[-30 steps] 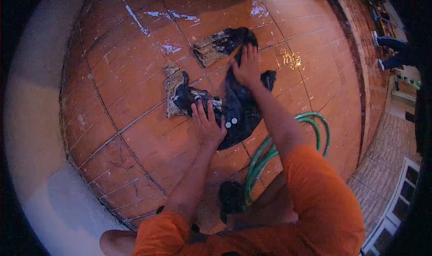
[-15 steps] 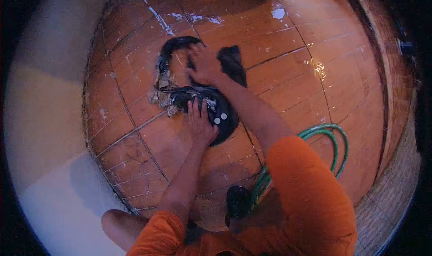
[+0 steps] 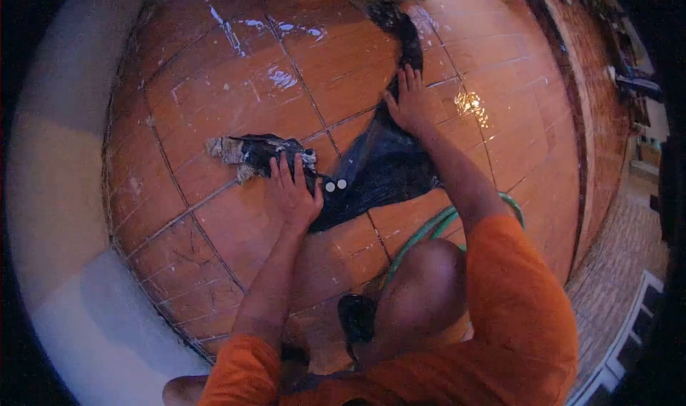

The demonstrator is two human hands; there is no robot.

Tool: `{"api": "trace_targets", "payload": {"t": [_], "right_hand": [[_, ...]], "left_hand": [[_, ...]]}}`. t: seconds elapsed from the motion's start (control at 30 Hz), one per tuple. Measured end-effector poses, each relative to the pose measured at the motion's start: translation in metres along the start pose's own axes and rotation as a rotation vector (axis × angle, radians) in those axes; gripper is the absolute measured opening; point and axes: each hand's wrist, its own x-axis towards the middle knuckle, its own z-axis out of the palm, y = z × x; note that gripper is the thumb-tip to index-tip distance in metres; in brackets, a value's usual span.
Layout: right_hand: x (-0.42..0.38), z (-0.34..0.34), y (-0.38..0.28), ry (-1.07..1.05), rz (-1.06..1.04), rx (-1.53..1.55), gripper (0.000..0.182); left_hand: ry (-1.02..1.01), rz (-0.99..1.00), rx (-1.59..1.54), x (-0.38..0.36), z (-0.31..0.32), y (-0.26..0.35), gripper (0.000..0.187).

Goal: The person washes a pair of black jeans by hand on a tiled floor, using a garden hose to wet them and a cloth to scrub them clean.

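A dark wet garment [image 3: 379, 167] with two pale buttons lies spread on the wet orange tiled floor [image 3: 236, 77]. My left hand [image 3: 291, 188] presses flat on its left part, beside a bunched, patterned end that reaches left. My right hand [image 3: 409, 104] lies flat, fingers spread, on the garment's far part, which stretches away as a dark strip toward the top of the view. Neither hand grips the cloth; both palms rest on it.
A green hose [image 3: 429, 231] curls on the tiles by my right knee [image 3: 421, 277]. A dark sandal [image 3: 355, 317] is under me. A pale curb [image 3: 64, 192] borders the tiles on the left. A white-framed door [image 3: 632, 320] stands at lower right.
My right hand has swung from the upper left of the garment out to the right and far side, drawing the cloth out long. The left hand stayed pressed on the near part.
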Motion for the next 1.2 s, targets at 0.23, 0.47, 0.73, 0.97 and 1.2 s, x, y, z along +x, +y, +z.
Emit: {"api": "trace_targets", "payload": {"t": [0.23, 0.47, 0.73, 0.97, 1.2], "right_hand": [[-0.020, -0.003, -0.011, -0.041, -0.057, 0.077, 0.083], [0.005, -0.001, -0.007, 0.007, -0.006, 0.050, 0.086], [-0.101, -0.006, -0.002, 0.016, 0.033, 0.104, 0.087], [-0.007, -0.007, 0.082, 0.160, 0.196, 0.036, 0.093], [-0.010, 0.010, -0.027, 0.178, -0.019, 0.030, 0.091]], "left_hand": [[-0.048, -0.047, 0.058, -0.008, -0.006, 0.008, 0.074], [-0.017, -0.029, 0.043, -0.003, -0.007, 0.008, 0.074], [-0.016, -0.001, 0.044, -0.006, -0.006, 0.006, 0.073], [0.052, -0.047, 0.074, 0.038, 0.017, 0.027, 0.072], [0.040, 0.017, 0.118, 0.052, 0.018, 0.030, 0.073]]}}
